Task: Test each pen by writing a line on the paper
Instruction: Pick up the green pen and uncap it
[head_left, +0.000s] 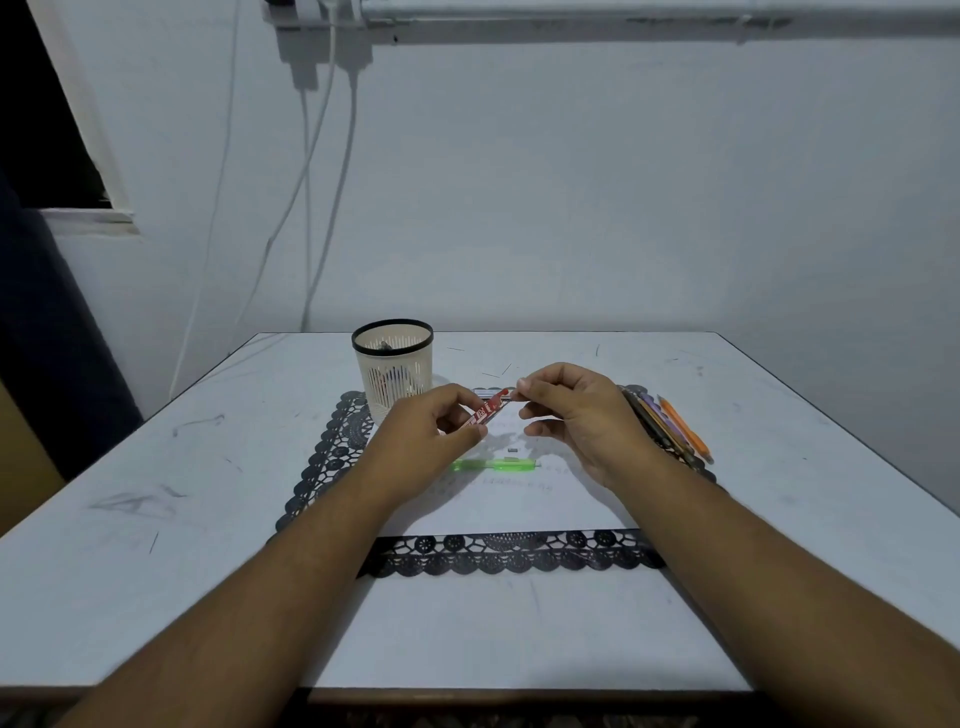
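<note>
Hands meet above the paper (519, 499) at the middle of the desk (208, 467). The left hand (426, 431) pinches the body of a red pen (488, 410), and the right hand (576, 415) pinches its far end, at 1 o'clock from the left one; I think it is taking off the cap so the pen can write. A green pen (493, 465) lies on the paper just below the hands, maybe already tested. More pens (670, 426) wait in a row at 3 o'clock, beside the right hand. A basket (393, 364) stands at 11 o'clock on a black lace mat (509, 556). The desk is pale and scratched; behind it is a bare wall (571, 182) with white cables (322, 156).
</note>
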